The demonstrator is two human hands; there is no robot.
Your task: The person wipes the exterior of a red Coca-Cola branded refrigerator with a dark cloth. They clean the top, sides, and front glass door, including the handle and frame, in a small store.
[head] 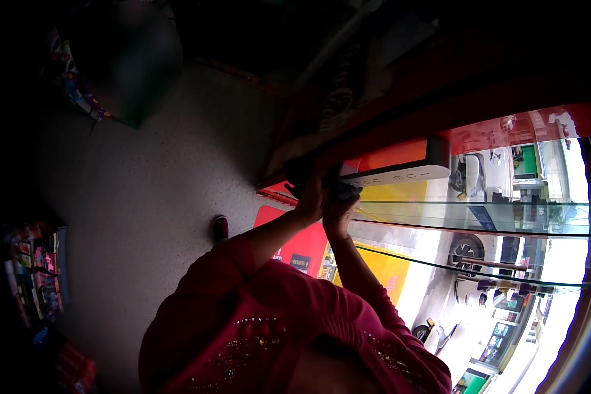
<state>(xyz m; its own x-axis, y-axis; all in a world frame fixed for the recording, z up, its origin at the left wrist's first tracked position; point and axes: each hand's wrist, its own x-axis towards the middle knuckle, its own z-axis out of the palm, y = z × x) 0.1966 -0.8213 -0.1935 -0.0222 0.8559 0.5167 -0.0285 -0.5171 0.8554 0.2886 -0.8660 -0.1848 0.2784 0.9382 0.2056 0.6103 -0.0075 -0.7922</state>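
Observation:
Both hands meet at the near end of a long white-and-dark bar [399, 173] with a rounded far end and printed marks along its pale side. My right hand [342, 212] has its fingers around a dark grey, soft-looking object [348, 191] against that end. Close beside it, my left hand [312, 199] reaches into shadow, where a black thing [298, 180] shows only as an outline. Its fingertips are hidden, so its grip is unclear. Below the bar runs a glass shelf edge [473, 216].
A dark red panel [340, 106] bearing writing stands ahead. Yellow panels [379, 266] and a red panel [295, 236] lie by the glass at right; parked vehicles [465, 251] show outside. A rack of packets [39, 271] is at left, on a grey floor [128, 207].

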